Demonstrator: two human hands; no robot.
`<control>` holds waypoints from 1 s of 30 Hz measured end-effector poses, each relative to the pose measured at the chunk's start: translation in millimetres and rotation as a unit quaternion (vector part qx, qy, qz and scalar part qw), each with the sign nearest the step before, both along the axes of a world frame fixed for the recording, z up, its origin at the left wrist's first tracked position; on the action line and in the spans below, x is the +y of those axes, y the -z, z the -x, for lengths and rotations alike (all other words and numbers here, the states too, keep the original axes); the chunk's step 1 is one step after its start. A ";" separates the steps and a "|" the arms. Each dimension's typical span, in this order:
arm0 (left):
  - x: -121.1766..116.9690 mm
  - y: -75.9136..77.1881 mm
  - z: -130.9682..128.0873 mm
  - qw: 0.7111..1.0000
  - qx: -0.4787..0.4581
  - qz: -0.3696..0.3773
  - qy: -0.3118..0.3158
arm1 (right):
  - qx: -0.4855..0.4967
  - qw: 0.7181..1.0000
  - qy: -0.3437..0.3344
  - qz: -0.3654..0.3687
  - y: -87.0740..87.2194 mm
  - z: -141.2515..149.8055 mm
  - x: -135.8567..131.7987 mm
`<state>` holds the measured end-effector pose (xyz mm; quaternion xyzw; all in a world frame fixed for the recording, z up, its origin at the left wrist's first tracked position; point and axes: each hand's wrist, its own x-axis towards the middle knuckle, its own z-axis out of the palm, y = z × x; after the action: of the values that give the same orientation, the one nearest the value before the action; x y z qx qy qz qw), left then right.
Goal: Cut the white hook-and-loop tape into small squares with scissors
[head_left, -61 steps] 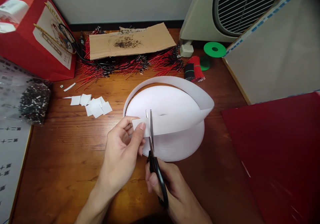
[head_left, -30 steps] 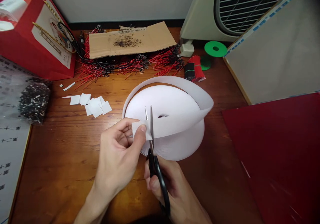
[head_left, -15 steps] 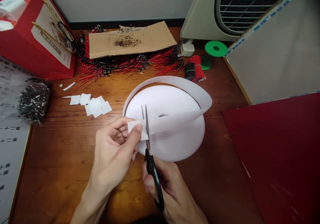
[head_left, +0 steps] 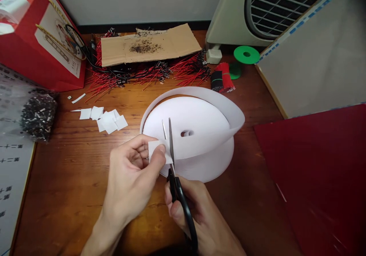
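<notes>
A large roll of white tape-like strip (head_left: 197, 170) lies flat on the wooden table, its loose outer turn looping up around the right side. My left hand (head_left: 134, 172) pinches the free end of the strip (head_left: 154, 146) between thumb and fingers. In my right hand (head_left: 194, 206) are black-handled scissors (head_left: 171, 145), blades pointing away from me and slightly apart. The strip passes between the blades, just right of my left thumb. To the left lie several cut white squares (head_left: 110, 122), some overlapping.
Behind the roll, a cardboard piece (head_left: 171, 44) rests on many red wires (head_left: 190, 71). A red paper bag (head_left: 25, 42) and a plastic bag of small dark parts (head_left: 38, 115) stand left. Green spool (head_left: 246, 55), wire bundles (head_left: 223, 77), a heater-like appliance (head_left: 228, 23) and a red board (head_left: 311, 172) are right.
Both hands have shifted slightly right, with the strip end and scissors. The scissors' handles have swung a little to the right, and the loop bulges slightly further right.
</notes>
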<state>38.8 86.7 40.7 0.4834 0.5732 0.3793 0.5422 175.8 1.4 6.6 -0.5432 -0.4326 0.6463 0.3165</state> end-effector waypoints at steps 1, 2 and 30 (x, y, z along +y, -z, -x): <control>-0.2 0.1 0.3 1.000 -0.001 0.000 0.001 | 0.013 1.000 -0.001 -0.008 2.2 1.3 0.7; -0.3 0.3 0.6 1.000 -0.001 0.001 0.000 | 0.027 1.000 -0.002 -0.016 4.6 2.5 1.1; -2.8 4.0 6.2 0.998 -0.008 0.058 0.005 | 0.009 1.000 -0.003 0.008 2.6 -1.4 2.8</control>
<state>32.6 84.0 36.7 0.4511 0.5874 0.3468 0.5755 177.2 4.2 4.0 -0.5389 -0.4263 0.6550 0.3143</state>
